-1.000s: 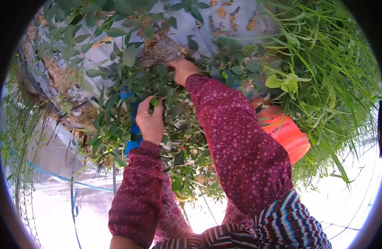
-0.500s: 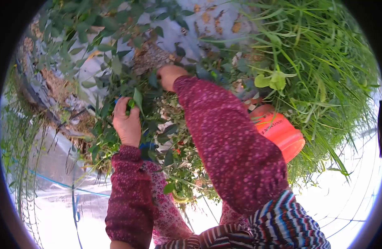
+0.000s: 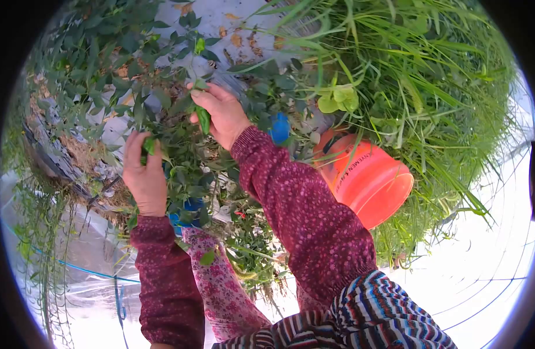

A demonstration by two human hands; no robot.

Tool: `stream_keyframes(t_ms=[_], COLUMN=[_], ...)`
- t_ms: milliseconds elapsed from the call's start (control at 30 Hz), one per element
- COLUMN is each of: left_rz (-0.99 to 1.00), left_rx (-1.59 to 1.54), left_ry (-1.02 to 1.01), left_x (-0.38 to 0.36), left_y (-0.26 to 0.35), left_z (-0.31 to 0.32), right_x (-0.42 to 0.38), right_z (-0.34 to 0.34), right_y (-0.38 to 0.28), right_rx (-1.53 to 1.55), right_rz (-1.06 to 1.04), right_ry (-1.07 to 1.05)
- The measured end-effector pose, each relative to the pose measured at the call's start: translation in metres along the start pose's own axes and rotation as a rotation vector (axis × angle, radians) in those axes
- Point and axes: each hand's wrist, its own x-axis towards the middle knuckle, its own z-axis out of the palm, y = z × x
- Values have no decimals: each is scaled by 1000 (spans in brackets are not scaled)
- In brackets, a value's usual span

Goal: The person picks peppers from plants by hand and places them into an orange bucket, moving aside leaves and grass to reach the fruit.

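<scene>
My right hand (image 3: 221,113) is closed on a green pepper (image 3: 203,119) that points downward below its fingers, beside leafy stems. To its left, my left hand (image 3: 145,174) has its thumb and fingers closed round a small green piece (image 3: 149,145), which looks like a pepper and is partly hidden by the fingers. Dark green leaves (image 3: 180,157) of the plants fill the space between and around both hands.
An orange-red bucket (image 3: 369,186) lies tilted among the plants, right of my right forearm. Long grass (image 3: 430,104) covers the right side. Blue objects (image 3: 280,128) show between leaves. Pale ground sheeting (image 3: 244,35) with dry debris lies beyond.
My right hand has come up and left out of the leaves, and a green pepper now shows in it. My left hand has shifted left and slightly down. More of the bucket is visible.
</scene>
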Motion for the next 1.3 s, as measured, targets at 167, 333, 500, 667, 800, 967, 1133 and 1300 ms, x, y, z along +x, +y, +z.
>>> stream_keyframes(t_ms=[167, 333, 500, 667, 800, 967, 1133, 1300], left_rz=[-397, -443, -542, -499, -561, -488, -535, -560], left_rx=[-604, -560, -443, -117, -127, -312, -327, -347], left_ry=[-234, -554, -770, -1092, -1111, -1109, -1204, -1202], left_x=[22, 61, 100, 85, 66, 40, 17, -13], left_y=[65, 96, 100, 98, 99, 110, 94, 83], left_z=[-2, 69, 161, 222, 224, 173, 115, 109], right_x=[-58, -98, -143, -174, -185, -195, -190, -165], right_z=[-23, -57, -102, -139, -167, -205, -219, -213], right_y=[-31, -41, -36, -30, -31, -42, -58, -74], right_rx=[607, 626, 427, 529, 511, 563, 450, 91], right_rz=[121, 98, 195, 195, 176, 51, 3, 134], right_ry=[-344, -368, -483, -398, -334, -176, 100, 380])
